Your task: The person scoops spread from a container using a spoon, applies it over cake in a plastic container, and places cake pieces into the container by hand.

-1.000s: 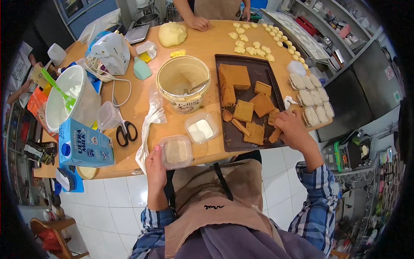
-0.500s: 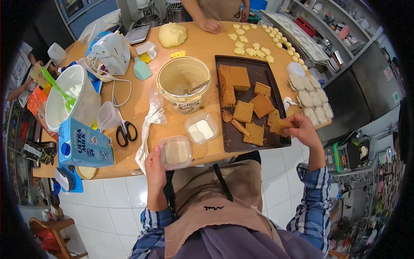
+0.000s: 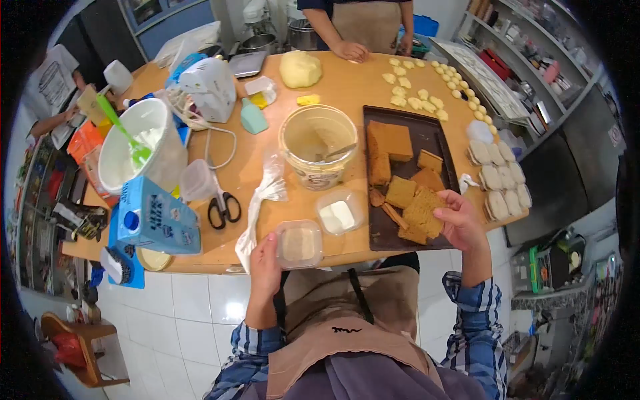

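My left hand grips the side of a clear plastic container at the table's front edge; a pale layer shows in its bottom. Between the fingers of my right hand is a thin slice of brown cake, held above the front of the dark baking tray. Other cake pieces and a larger cake block lie in that tray. A second clear container with white cream stands between my left hand's container and the tray. Behind it is a large tub with a spoon handle inside.
To the left stand a milk carton, a white bowl with a green spatula, scissors and a mixer. Filled packs sit at the right edge. Across the table a person's hand rests near small dough pieces.
My right hand has lifted a cake slice and brought it left over the tray's front pieces. The whole view has shifted, so the table appears lower and further right. My left hand keeps its container.
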The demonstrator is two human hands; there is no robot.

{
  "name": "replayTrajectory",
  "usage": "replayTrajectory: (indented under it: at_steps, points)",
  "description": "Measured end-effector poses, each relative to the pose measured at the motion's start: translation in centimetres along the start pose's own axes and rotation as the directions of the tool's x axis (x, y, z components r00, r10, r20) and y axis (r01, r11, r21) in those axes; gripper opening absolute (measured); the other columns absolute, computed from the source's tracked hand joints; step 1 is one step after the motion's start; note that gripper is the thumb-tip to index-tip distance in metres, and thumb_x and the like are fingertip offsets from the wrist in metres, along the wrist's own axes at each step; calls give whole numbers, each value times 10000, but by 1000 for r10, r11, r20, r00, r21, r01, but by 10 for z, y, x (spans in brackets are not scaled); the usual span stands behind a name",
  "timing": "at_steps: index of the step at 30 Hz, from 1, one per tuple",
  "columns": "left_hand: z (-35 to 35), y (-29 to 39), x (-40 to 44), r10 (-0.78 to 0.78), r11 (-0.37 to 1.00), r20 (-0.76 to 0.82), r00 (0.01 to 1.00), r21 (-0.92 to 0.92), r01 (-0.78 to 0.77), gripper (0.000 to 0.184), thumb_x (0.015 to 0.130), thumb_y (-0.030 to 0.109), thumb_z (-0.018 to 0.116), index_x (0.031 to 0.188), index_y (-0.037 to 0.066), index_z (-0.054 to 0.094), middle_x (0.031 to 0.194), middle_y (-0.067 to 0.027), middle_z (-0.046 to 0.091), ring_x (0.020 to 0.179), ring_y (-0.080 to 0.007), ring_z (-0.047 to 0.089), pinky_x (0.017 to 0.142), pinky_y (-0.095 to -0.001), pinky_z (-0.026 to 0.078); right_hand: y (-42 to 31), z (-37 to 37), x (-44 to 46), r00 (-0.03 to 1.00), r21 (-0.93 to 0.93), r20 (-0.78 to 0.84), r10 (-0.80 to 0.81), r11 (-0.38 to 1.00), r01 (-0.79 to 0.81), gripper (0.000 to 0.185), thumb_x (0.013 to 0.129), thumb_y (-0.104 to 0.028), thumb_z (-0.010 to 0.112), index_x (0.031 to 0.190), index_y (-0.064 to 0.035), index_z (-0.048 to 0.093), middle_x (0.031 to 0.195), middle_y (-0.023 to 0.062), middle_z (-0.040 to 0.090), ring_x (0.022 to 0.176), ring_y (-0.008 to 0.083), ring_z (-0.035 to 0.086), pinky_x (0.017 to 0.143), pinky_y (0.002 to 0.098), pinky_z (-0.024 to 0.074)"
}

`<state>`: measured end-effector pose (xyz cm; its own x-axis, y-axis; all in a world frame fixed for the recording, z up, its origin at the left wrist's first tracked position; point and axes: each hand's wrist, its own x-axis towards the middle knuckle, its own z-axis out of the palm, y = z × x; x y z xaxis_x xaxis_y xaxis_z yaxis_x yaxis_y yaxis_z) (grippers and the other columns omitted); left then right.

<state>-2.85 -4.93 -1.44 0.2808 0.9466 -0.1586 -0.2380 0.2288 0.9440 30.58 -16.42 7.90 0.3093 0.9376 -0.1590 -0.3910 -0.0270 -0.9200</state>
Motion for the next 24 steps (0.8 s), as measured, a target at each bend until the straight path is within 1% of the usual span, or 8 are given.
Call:
replayTrajectory:
  at_steps: [4, 5, 6, 10, 12, 15, 18, 24]
  points:
    - [4, 2, -2, 13, 1000, -7, 1000, 3, -13, 376, 955, 262, 401, 1081, -50, 570, 972, -73, 616, 857, -100, 557, 761, -224, 443, 5, 61, 14, 984, -3, 154, 88, 996, -89, 312, 760, 44, 617, 1048, 21, 501, 932, 102, 599, 836, 186, 619, 714, 297, 529]
    - [2, -3, 0, 24, 999, -21, 999, 36, -23, 375, 954, 261, 404, 1078, -50, 572, 968, -71, 616, 855, -96, 555, 760, -223, 441, 6, 79, 17, 974, -26, 183, 133, 991, -130, 336, 755, 21, 639, 1063, 9, 505, 909, 81, 605, 794, 161, 615, 660, 262, 515]
    - [0, -4, 1, 34, 997, -32, 999, 68, -32, 374, 954, 260, 407, 1074, -51, 574, 965, -69, 616, 853, -93, 552, 760, -222, 439, 11, 93, 23, 959, -88, 222, 175, 983, -158, 346, 753, 9, 648, 1067, 0, 504, 902, 75, 605, 778, 150, 610, 639, 251, 503]
    - [3, -3, 1, 39, 999, -13, 999, 15, -38, 366, 954, 251, 410, 1061, -57, 578, 949, -62, 615, 842, -85, 544, 748, -218, 432, 21, 145, 37, 909, -362, 277, 311, 910, -201, 375, 738, -69, 694, 1065, -40, 513, 847, 54, 602, 691, 103, 574, 557, 212, 445]
    - [5, -1, 0, 67, 997, 1, 998, 23, -67, 363, 955, 246, 408, 1062, -56, 577, 947, -59, 613, 838, -83, 541, 742, -217, 430, 33, 155, 46, 876, -434, 320, 362, 878, -204, 365, 737, -91, 701, 1050, -42, 519, 821, 55, 602, 679, 100, 568, 560, 221, 449]
    - [3, -5, 2, 46, 996, 21, 999, -72, -44, 364, 957, 247, 402, 1064, -54, 576, 961, -63, 611, 845, -82, 539, 741, -218, 430, 40, 166, 49, 846, -527, 349, 402, 831, -177, 351, 734, -112, 710, 1020, -33, 522, 771, 57, 596, 657, 103, 551, 536, 228, 441]
    - [0, -4, 0, 53, 999, 39, 998, -2, -53, 364, 959, 249, 397, 1056, -52, 577, 943, -58, 609, 835, -78, 532, 729, -221, 430, 48, 171, 50, 838, -553, 360, 411, 817, -163, 346, 727, -111, 714, 1004, -23, 525, 750, 57, 594, 637, 97, 542, 519, 229, 435]
    - [3, -3, -1, 94, 995, 15, 995, 37, -94, 362, 957, 252, 396, 1014, -54, 582, 871, -39, 596, 799, -70, 509, 695, -219, 418, 59, 172, 51, 842, -616, 354, 407, 779, -117, 314, 747, -66, 690, 1001, -9, 514, 760, 74, 606, 631, 99, 552, 523, 227, 443]
